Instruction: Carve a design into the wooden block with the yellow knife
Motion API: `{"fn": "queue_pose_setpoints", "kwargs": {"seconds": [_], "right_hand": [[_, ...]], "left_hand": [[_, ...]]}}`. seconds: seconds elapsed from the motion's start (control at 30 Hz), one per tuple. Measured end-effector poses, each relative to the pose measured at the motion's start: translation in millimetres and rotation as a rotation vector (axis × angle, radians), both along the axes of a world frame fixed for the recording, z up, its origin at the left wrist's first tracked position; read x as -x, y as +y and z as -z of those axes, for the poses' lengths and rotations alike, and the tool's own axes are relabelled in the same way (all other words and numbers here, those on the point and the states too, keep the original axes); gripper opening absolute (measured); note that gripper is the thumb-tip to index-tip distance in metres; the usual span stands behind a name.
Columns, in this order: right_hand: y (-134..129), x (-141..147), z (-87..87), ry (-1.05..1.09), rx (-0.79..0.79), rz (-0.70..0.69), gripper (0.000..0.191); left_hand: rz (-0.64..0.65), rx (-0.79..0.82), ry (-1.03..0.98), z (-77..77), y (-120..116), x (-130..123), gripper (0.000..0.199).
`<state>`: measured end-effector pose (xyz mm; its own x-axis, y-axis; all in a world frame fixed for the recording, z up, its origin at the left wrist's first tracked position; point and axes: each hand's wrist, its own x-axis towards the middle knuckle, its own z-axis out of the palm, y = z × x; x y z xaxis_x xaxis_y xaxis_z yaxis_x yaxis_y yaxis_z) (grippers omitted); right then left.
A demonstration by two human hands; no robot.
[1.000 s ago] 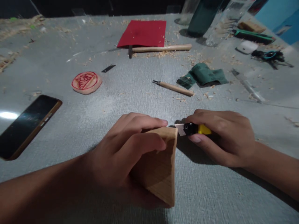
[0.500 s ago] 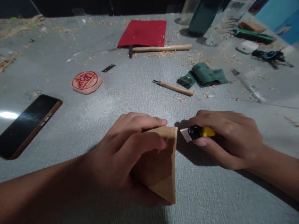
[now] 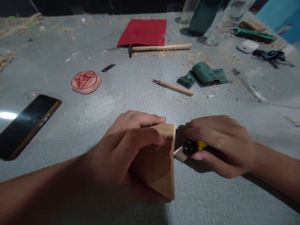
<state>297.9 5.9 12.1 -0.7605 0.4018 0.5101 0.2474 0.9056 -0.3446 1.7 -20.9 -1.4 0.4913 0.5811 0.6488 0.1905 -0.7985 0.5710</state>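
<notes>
A wooden block (image 3: pixel 161 162) stands tilted near the front of the table, its thin edge facing right. My left hand (image 3: pixel 122 150) is wrapped round it, with the index finger along its upper face and other fingers behind. In my right hand (image 3: pixel 222 143) is a yellow and black utility knife (image 3: pixel 191 147), closed in the fist with the thumb underneath. Its short, wide blade points left, and the tip is at or very near the block's right edge; whether it touches I cannot tell. The rest of the knife's handle is hidden in the palm.
Beyond my hands lie a wood-carving gouge (image 3: pixel 174 88), folded green sandpaper (image 3: pixel 203 74), a hammer (image 3: pixel 161 47) and a red sheet (image 3: pixel 142 32). Leftward are a phone (image 3: pixel 27 125), a round wood slice with red drawing (image 3: pixel 85 82) and a loose blade (image 3: pixel 108 67). Shavings are scattered about.
My right hand has brought the knife left and towards me, closing the gap to the block's edge. My left hand and the block have shifted only slightly.
</notes>
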Motion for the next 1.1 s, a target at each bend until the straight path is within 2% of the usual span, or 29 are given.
{"fn": "queue_pose_setpoints", "kwargs": {"seconds": [0.27, 0.43, 1.1], "right_hand": [[-1.0, 0.8, -1.6, -0.010, 0.031, 0.006, 0.029], [-0.8, 0.6, -1.3, -0.009, 0.001, 0.018, 0.031], [0.1, 1.6, 0.3, -0.012, -0.001, 0.017, 0.031]], "left_hand": [[-0.019, 0.048, -0.005, -0.9, -3.5, -2.6, 0.071], [0.027, 0.001, 0.018, -0.1, -0.4, -0.5, 0.071], [0.012, 0.024, 0.004, 0.9, -2.8, -0.3, 0.071]]}}
